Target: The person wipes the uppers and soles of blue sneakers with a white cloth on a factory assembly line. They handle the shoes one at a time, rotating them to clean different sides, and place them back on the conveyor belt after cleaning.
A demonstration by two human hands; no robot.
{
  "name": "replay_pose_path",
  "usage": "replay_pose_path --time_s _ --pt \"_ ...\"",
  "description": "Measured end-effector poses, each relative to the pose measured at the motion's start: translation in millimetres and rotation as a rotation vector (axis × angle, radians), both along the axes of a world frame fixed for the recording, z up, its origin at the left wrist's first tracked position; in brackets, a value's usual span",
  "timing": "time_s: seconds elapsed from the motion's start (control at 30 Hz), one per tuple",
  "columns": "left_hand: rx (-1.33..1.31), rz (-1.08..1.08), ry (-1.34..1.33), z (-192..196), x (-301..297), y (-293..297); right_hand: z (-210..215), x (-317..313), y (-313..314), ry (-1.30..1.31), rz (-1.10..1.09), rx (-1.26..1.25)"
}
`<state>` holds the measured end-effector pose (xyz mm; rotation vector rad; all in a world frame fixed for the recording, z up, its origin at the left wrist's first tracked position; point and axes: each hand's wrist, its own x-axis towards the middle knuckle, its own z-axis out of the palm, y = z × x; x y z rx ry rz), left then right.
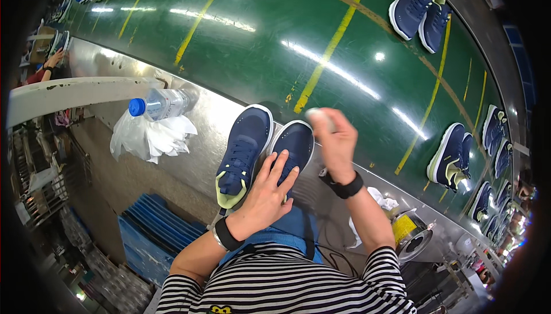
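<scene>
A pair of navy sneakers with white soles stands side by side at the steel ledge, toes pointing away from me. The left sneaker [242, 153] shows its laces and pale lime lining. Across the laces of the right sneaker [293, 142] lies my left hand [265, 196], its fingers spread and resting on the upper; the hand hides the shoe's heel part. Just right of that shoe's toe, my right hand [337, 142] is closed around a small whitish wad [319, 119], mostly covered by the fingers. The wad's exact kind is unclear.
A green conveyor belt [258, 44] with yellow lines carries more sneakers [418, 13] at the far right. On the steel ledge at left lie a water bottle [163, 104] and white sheets [158, 139]. A metal can [408, 233] stands right; blue panels [155, 228] lie lower left.
</scene>
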<state>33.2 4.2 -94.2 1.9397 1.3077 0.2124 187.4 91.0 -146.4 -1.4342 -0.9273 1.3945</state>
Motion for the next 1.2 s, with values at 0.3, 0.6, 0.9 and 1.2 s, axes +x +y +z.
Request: replay_pose_path --time_s 0.3,0.6,0.9,1.2 --pt "0.017 -0.012 -0.002 -4.1 -3.3 2.3 -6.2 48.4 -39.6 0.127 -0.009 -0.202" --pt "0.020 -0.013 -0.001 -8.2 -5.3 1.2 -5.8 20.6 -56.0 0.131 -0.008 -0.236" --pt "0.028 -0.006 0.021 -10.8 -6.0 1.1 -5.0 -2.0 -48.4 -0.411 0.155 0.144" --pt "0.028 0.003 0.015 -11.9 -10.1 1.5 -4.8 -15.8 -40.3 -0.611 0.282 0.262"
